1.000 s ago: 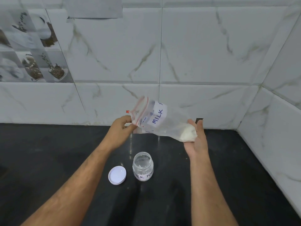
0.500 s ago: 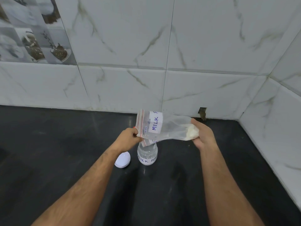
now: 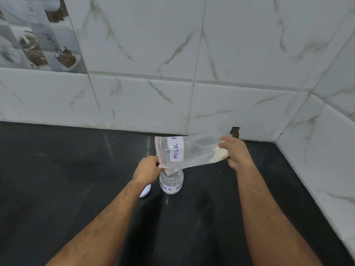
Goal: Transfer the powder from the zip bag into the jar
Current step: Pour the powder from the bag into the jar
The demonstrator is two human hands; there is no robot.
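A clear zip bag (image 3: 194, 152) with a red zip strip and a white label reading MILK lies nearly level in the air. My left hand (image 3: 148, 169) pinches its open mouth at the lower left corner. My right hand (image 3: 235, 151) grips the bag's bottom end, where the white powder (image 3: 220, 153) is bunched. The small glass jar (image 3: 171, 184), labelled in blue, stands uncapped on the black counter right under the bag's mouth; a corner of the mouth dips into the jar's opening. A thin layer of white shows at the jar's bottom.
The jar's white lid (image 3: 145, 191) lies on the black counter (image 3: 57, 179) just left of the jar, partly hidden by my left wrist. White marble-tiled walls (image 3: 211, 64) close the counter at the back and right, forming a corner; a small hole (image 3: 235, 131) shows in the back wall.
Both hands lowered the bag from above the counter down to the jar, so its mouth now meets the jar's opening. The powder stays at the right end. The camera tilted downward.
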